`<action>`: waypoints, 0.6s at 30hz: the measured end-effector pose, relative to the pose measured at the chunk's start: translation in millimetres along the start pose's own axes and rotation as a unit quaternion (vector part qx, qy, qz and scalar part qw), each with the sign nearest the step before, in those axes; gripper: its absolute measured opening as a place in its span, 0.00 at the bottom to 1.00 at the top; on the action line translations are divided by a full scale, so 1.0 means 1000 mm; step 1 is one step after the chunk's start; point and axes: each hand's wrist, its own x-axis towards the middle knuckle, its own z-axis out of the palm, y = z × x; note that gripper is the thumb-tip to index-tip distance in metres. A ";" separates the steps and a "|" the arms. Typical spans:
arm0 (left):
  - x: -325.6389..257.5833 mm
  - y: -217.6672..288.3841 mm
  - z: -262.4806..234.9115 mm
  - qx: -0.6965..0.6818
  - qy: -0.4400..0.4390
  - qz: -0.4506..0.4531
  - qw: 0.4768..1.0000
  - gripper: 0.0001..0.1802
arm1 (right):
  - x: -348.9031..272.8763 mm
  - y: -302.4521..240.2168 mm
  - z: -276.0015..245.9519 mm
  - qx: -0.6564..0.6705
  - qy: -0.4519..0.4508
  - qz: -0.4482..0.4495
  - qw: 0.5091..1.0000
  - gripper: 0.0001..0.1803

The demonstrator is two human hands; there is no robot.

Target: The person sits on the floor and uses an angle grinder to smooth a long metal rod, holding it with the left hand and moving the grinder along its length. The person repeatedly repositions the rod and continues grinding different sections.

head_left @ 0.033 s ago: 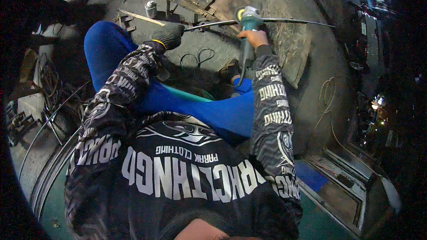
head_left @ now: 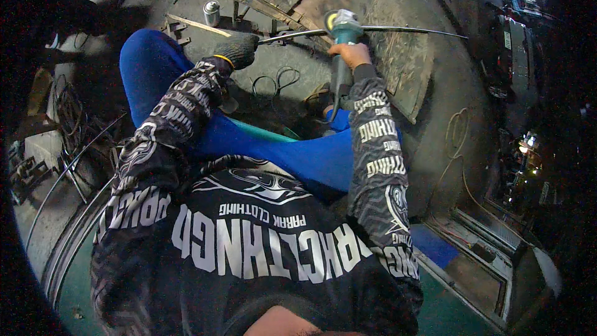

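A long thin metal rod runs crosswise in front of me, its right part over wooden boards. My left hand, in a dark grey knit glove with a yellow cuff edge, is closed round the rod's left end. Bare, my right hand wraps the body of a green angle grinder with a silver head. Its yellowish disc is at the rod, left of the grinder's head. Whether the disc touches the rod I cannot tell. The grinder's cord hangs down toward my foot.
A spray can stands beyond my left hand, near a thin wooden strip. Wooden boards lie on the floor at the right. A black cable loop lies between my legs. Coiled cables and metal scraps are at the left.
My right hand and the grinder have shifted slightly to the left along the rod. My left hand stays on the rod almost unmoved.
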 end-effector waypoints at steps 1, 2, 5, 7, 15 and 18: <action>0.000 -0.004 0.001 -0.015 0.011 0.001 1.000 0.11 | -0.017 -0.008 0.008 0.003 -0.004 -0.012 1.000 0.41; -0.003 -0.006 0.002 -0.013 -0.003 -0.005 1.000 0.11 | -0.032 -0.014 0.015 0.004 -0.011 -0.024 1.000 0.42; -0.010 -0.005 -0.003 0.056 -0.053 -0.004 0.997 0.13 | -0.071 -0.026 0.034 0.013 -0.023 -0.050 0.998 0.44; -0.014 -0.002 -0.010 0.059 -0.043 -0.009 0.997 0.14 | -0.089 -0.037 0.051 0.012 0.012 -0.043 0.999 0.46; -0.016 0.009 -0.010 0.014 -0.029 -0.029 0.999 0.13 | -0.121 -0.056 0.067 -0.005 -0.020 -0.090 0.996 0.50; -0.009 0.006 -0.005 0.028 -0.025 -0.027 0.999 0.13 | -0.120 -0.053 0.059 -0.008 -0.025 -0.090 0.996 0.54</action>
